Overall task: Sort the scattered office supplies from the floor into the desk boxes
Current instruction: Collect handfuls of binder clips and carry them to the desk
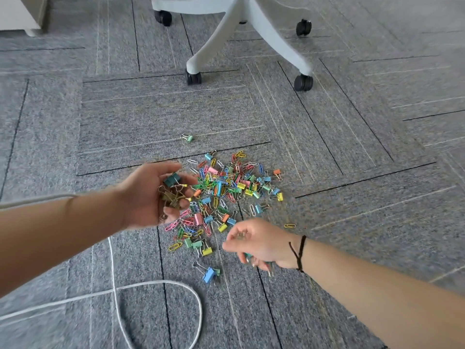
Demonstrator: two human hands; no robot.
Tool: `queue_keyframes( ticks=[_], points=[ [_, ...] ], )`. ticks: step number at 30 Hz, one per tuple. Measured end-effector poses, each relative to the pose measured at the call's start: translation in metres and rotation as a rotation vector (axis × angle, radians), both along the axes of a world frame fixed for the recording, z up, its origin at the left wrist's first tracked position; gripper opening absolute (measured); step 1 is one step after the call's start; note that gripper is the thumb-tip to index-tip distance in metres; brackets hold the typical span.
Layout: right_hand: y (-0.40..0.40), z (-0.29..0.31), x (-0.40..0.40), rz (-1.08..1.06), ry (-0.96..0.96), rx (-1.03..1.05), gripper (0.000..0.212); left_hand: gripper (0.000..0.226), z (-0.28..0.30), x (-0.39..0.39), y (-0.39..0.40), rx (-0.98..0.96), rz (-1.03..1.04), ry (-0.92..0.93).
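Left hand [151,195]: cupped, fingers curled round a bunch of dark binder clips [172,191].
Right hand [259,244]: blurred, fingers curled round a few clips [251,258].
Pile [224,195]: coloured paper clips and binder clips on the grey carpet [151,117].

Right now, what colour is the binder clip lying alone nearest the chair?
Light green binder clip, seen in the head view.

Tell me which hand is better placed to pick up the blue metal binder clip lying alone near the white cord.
Probably the right hand: it hovers just beside the blue binder clip, while the left hand is farther off and already cups several clips.
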State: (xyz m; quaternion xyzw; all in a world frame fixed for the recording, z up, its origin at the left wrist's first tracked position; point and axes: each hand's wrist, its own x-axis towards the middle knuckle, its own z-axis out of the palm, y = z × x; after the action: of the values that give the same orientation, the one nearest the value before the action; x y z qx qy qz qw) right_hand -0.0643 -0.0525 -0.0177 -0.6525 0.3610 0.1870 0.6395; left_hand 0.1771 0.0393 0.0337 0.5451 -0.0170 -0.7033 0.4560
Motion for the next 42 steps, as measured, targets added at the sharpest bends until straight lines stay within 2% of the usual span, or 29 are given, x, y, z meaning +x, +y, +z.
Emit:
queue_keyframes(
  ticks=[3, 8, 12, 14, 15, 17, 19, 20, 22, 25, 28, 33, 38, 42],
  points=[
    [0.029, -0.001, 0.01, 0.354, -0.047, -0.331, 0.036, 0.037, -0.001, 0.0, 0.001, 0.005, 0.001, 0.013],
    [0.07, -0.016, 0.019, 0.573, -0.022, -0.877, 0.059, 0.038, -0.001, 0.003, 0.003, 0.0, 0.001, 0.024],
    [0.071, -0.027, 0.021, 0.598, -0.029, -0.959, 0.042, 0.038, -0.003, 0.007, 0.006, 0.002, -0.007, 0.024],
    [0.065, -0.024, 0.022, 0.509, -0.024, -0.847, 0.035, 0.038, -0.004, 0.008, 0.007, 0.0, -0.004, 0.03],
    [0.059, -0.021, 0.023, 0.416, -0.011, -0.701, 0.034, 0.038, -0.004, 0.009, 0.007, 0.001, 0.0, 0.028],
    [0.04, -0.012, 0.023, 0.09, 0.002, -0.173, 0.033, 0.038, -0.005, 0.01, 0.007, 0.001, 0.004, 0.029],
    [0.02, -0.002, 0.018, -0.212, -0.012, 0.367, 0.023, 0.037, -0.005, 0.01, 0.007, -0.007, -0.002, 0.038],
    [0.012, 0.002, 0.015, -0.318, -0.067, 0.555, 0.019, 0.036, -0.006, 0.01, 0.006, -0.011, -0.008, 0.04],
    [0.004, 0.012, 0.01, -0.471, -0.193, 0.736, 0.02, 0.036, -0.007, 0.009, 0.005, -0.013, -0.019, 0.034],
    [0.001, 0.023, 0.007, -0.599, -0.265, 0.79, 0.022, 0.036, -0.009, 0.006, 0.005, -0.01, -0.032, 0.037],
    [0.002, 0.027, 0.008, -0.61, -0.268, 0.815, 0.023, 0.035, -0.01, 0.001, 0.006, 0.004, -0.058, 0.015],
    [0.006, 0.019, 0.008, -0.503, -0.115, 0.786, 0.035, 0.031, -0.009, -0.003, 0.013, 0.008, -0.111, 0.023],
    [0.012, 0.005, 0.009, -0.481, 0.011, 0.625, 0.031, 0.029, -0.008, -0.007, 0.018, 0.027, -0.148, 0.0],
    [0.01, 0.008, 0.004, -0.353, 0.025, 0.559, 0.023, 0.026, -0.007, -0.012, 0.021, 0.049, -0.2, -0.003]
  ],
)
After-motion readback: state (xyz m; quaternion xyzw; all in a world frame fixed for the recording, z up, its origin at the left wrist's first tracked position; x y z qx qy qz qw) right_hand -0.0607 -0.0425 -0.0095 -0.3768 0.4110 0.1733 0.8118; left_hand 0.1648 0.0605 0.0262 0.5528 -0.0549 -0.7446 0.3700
